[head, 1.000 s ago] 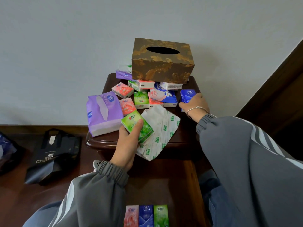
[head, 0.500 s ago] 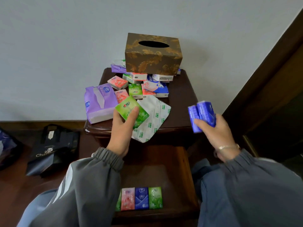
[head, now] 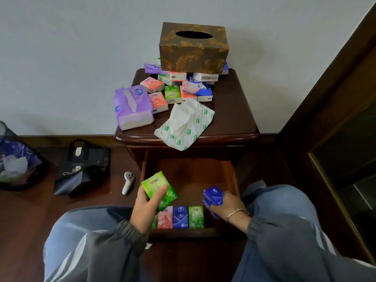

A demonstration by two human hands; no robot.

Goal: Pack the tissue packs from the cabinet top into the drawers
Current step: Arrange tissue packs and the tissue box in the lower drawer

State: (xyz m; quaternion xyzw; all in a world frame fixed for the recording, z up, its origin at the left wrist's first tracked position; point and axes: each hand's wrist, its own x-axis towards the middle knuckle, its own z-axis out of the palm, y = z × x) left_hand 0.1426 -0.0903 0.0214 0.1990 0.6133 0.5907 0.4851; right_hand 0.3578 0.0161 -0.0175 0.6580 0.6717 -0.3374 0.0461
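Observation:
My left hand (head: pixel 147 208) grips a green tissue pack (head: pixel 158 188) over the left side of the open drawer (head: pixel 234 180). My right hand (head: pixel 225 206) holds a blue tissue pack (head: pixel 212 197) over the drawer's right side. A row of small packs, pink (head: pixel 165 217), blue (head: pixel 180 217) and green (head: pixel 196 217), lies along the drawer's front. On the dark wooden cabinet top (head: pixel 234 110) sit a purple soft pack (head: pixel 132 106), a white-and-green soft pack (head: pixel 185 124) hanging over the front edge, and several small pink, green and blue packs (head: pixel 173 92).
A brown patterned tissue box (head: pixel 193 48) rests on packs at the back of the cabinet. On the floor to the left lie a white controller (head: pixel 128 182), a black bag (head: pixel 85 165) and a dark bin (head: pixel 14 159). Dark wood furniture (head: pixel 335 119) stands at the right.
Both hands have come down from the cabinet top to the open drawer, the left with the green pack, the right with the blue pack picked up from the top's right side.

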